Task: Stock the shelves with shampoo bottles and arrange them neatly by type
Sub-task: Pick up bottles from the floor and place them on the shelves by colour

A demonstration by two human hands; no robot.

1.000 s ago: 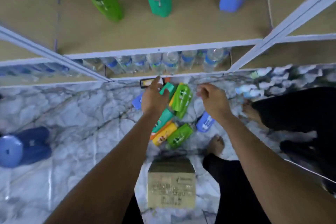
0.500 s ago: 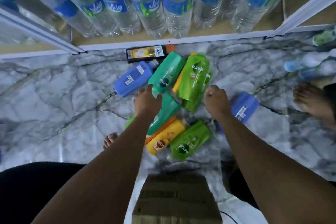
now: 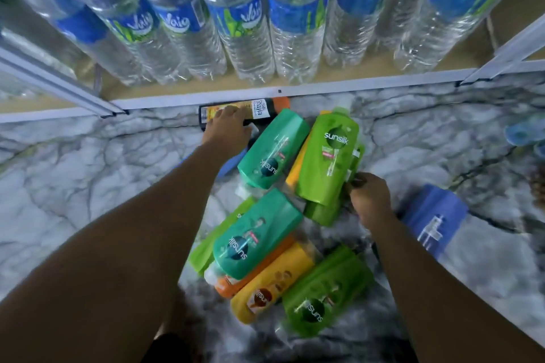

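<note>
Compared with half a second earlier, the view has dropped closer to the floor and the left hand (image 3: 228, 130) has advanced from the teal bottle to the black bottle (image 3: 259, 111) lying at upper centre, against the white front rail of the bottom shelf (image 3: 354, 86); the right hand (image 3: 368, 200) has shifted only slightly, from beside the blue bottle toward the pile. The left fingers lie spread over the black bottle's yellow label; whether they have closed round it cannot be told, since the palm hides the underside. The right fingers are curled against the lower right edge of the light-green bottle (image 3: 328, 156) at centre right, apparently pinching it or the bottle beneath it. The stock lies loose on the marble floor (image 3: 88, 180), heaped and pointing in several directions: a teal bottle (image 3: 272, 150) beside the light-green one, a second teal bottle (image 3: 253, 236) below it, a yellow bottle (image 3: 272, 286) and another green bottle (image 3: 327, 292) at lower centre, and a blue bottle (image 3: 433, 221) apart at right. Reaching with both hands at once suggests two types are being picked for sorting. Water bottles (image 3: 236, 23) stand in a row across the lowest shelf at the top of the frame, so the shampoo probably belongs on a shelf above, out of view.
</note>
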